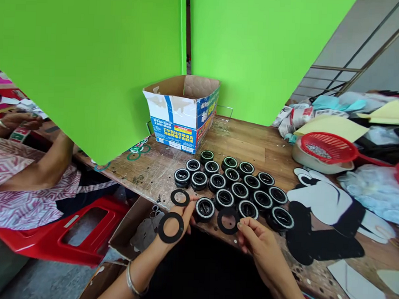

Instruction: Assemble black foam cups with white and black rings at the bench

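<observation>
My right hand (257, 235) pinches a flat black ring (221, 223) by its right edge. My left hand (185, 213) curls its fingers against the left side of a round black piece with a pale rim (204, 220); part of that grip is hidden. Over the back of this hand and wrist lies another flat black ring (162, 228), and one more black ring (174, 202) shows just beyond the knuckles. Several similar round black pieces (240, 191), each with a pale rim and slotted centre, stand in loose rows behind both hands.
An open cardboard box (178, 111) stands behind the pieces, before green panels (250, 50). At right are black and white cut-outs (329, 208) and a red basket (348, 149) on a bowl. A co-worker's arm (40, 167) and a red stool (50, 244) are at left.
</observation>
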